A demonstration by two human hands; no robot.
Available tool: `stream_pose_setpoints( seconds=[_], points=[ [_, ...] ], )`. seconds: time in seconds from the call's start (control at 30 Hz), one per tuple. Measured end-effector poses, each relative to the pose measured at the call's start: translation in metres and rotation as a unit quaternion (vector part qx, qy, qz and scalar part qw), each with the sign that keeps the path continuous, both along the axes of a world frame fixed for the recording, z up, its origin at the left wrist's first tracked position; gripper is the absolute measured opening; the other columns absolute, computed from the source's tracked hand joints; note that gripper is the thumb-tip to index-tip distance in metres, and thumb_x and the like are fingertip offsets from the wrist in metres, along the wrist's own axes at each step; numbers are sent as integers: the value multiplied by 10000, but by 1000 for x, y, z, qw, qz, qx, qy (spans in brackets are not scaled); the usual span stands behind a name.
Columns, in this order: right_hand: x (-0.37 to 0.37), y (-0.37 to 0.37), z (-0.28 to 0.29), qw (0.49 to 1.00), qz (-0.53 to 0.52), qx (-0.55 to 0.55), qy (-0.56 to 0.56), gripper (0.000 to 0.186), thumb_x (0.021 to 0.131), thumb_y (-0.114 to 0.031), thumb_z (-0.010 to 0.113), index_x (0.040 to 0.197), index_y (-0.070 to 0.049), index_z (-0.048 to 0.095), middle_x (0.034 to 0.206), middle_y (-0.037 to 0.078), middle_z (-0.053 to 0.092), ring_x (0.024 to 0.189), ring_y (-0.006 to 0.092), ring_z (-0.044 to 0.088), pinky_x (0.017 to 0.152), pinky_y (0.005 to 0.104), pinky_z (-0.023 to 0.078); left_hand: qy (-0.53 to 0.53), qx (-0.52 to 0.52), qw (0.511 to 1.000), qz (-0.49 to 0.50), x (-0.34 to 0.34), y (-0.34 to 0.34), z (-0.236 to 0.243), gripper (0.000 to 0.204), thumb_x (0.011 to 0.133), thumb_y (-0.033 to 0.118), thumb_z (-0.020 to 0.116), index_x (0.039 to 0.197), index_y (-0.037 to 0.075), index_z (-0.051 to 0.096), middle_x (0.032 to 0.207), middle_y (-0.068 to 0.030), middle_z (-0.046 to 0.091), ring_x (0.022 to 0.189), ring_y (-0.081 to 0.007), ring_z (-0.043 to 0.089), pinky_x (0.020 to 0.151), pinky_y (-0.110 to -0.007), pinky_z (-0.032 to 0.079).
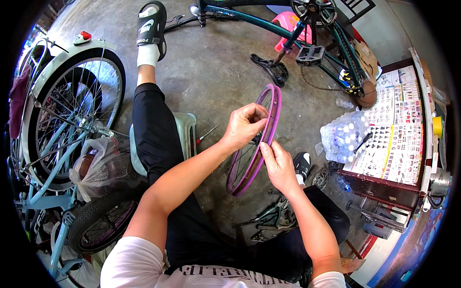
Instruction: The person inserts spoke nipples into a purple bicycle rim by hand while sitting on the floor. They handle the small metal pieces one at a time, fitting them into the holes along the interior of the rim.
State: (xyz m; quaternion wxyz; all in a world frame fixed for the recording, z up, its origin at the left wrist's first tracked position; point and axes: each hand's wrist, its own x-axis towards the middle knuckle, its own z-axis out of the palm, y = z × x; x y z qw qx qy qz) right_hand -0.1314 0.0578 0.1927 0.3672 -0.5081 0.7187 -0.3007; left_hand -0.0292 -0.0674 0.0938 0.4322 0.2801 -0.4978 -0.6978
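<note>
Purple wheel rim (254, 167), round, wire-spoked

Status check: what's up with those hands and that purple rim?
Left hand at purple rim; right hand gripping it. Rim tyreless, tilted. Hand tools on floor, apart from rim.

The right hand (280, 165) holds a purple rim (270, 126), thumb against its outer band, and the left hand (242, 127) reaches inside it, fingertips partly hidden. Around the rim, a screwdriver (207, 135) lies toward nine o'clock beside a stool (188, 126), with a blue bike (50, 187) beyond; a teal bike (249, 18) sits toward one, bottles (342, 137) at three, tools (276, 216) near six.
</note>
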Motion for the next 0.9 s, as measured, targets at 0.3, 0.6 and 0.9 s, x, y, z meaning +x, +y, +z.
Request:
stream_pose_setpoints(
  seconds=[0.3, 0.6, 0.9],
  points=[
    [-1, -2, 6, 999, 24, 33, 17, 394, 1104, -400, 541, 1043, -17, 614, 712, 206, 594, 677, 414, 637, 634, 472, 469, -97, -24, 995, -12, 3, 3, 2, 132, 945, 70, 723, 1049, -8, 747, 805, -2, 725, 706, -39, 626, 634, -255, 520],
    [4, 2, 8, 999, 32, 30, 12, 380, 1101, -392, 545, 1119, -23, 635, 747, 203, 629, 714, 423, 665, 648, 472, 488, -44, -13, 999, 0, 1, 3, 0, 74, 917, 60, 768, 951, 6, 730, 826, -9, 699, 720, -44, 620, 641, -247, 520],
    [-1, 3, 5, 999, 18, 30, 7, 377, 1100, -383, 553, 1018, -20, 613, 709, 210, 591, 668, 417, 633, 624, 483, 462, -65, -64, 996, -7, 4, -2, 3, 103, 912, 49, 753, 990, -2, 709, 929, -35, 703, 746, -64, 620, 655, -267, 520]
  ],
)
